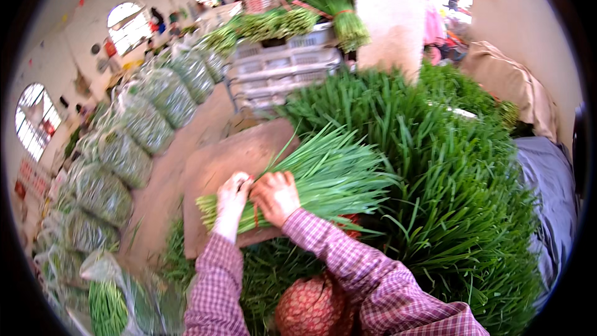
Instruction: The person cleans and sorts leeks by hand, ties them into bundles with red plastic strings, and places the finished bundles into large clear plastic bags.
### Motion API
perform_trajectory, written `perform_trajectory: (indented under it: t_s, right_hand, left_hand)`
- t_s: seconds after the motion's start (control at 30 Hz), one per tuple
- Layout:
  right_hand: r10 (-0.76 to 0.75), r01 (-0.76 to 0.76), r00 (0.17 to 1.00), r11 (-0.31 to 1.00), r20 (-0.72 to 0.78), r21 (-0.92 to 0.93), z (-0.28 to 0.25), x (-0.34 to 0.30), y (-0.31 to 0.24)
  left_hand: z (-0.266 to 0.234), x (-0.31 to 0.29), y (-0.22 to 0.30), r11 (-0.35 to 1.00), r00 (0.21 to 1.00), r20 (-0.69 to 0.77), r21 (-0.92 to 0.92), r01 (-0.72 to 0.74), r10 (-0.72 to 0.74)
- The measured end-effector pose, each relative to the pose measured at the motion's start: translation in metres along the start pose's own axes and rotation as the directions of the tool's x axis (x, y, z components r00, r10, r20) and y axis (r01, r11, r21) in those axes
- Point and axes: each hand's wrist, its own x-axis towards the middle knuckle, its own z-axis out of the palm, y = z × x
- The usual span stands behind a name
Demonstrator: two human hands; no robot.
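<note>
A bundle of garlic chives lies across a brown board, its pale stem ends to the left and green leaves fanning right. A thin red tie goes around the stems. My left hand is closed in a pinch at the top of the bundle, where a bit of red shows at the fingertips. Right beside it, my right hand has its fingers curled down at the same spot over the stems. Both hands work on the tie; its ends are mostly hidden under the fingers.
A big heap of loose chives rises to the right. Clear plastic bags of greens line the left side. Beyond the board stand stacked white crates with bundles on top, beside a pillar. Grey cloth hangs at far right.
</note>
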Motion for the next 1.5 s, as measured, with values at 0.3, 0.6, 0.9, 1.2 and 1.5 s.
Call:
perform_trajectory:
  t_s: [0.3,0.6,0.9,1.2,1.5]
  right_hand:
    - [-0.06,0.059,0.996,0.998,-0.061,-0.02,-0.007,0.018,-0.015]
    - [0.194,-0.176,0.961,0.979,0.198,-0.106,0.003,0.018,-0.004]
    - [0.358,-0.232,0.756,0.929,0.549,-0.287,-0.001,0.048,-0.005]
    - [0.465,-0.285,0.569,0.885,0.678,-0.368,0.002,0.067,-0.001]
    - [0.45,-0.334,0.577,0.892,0.681,-0.305,-0.005,0.063,-0.001]
  left_hand:
    - [-0.009,-0.007,0.005,0.996,0.993,-0.081,-0.005,0.088,-0.088]
    - [-0.001,-0.02,-0.017,0.948,0.999,0.027,-0.313,0.051,-0.045]
    - [0.001,-0.021,-0.014,0.965,0.998,-0.067,-0.261,-0.001,-0.017]
    - [0.0,-0.022,-0.012,0.994,0.992,-0.115,-0.085,-0.065,0.055]
    - [-0.002,-0.027,-0.008,0.988,0.987,-0.094,-0.075,-0.135,0.127]
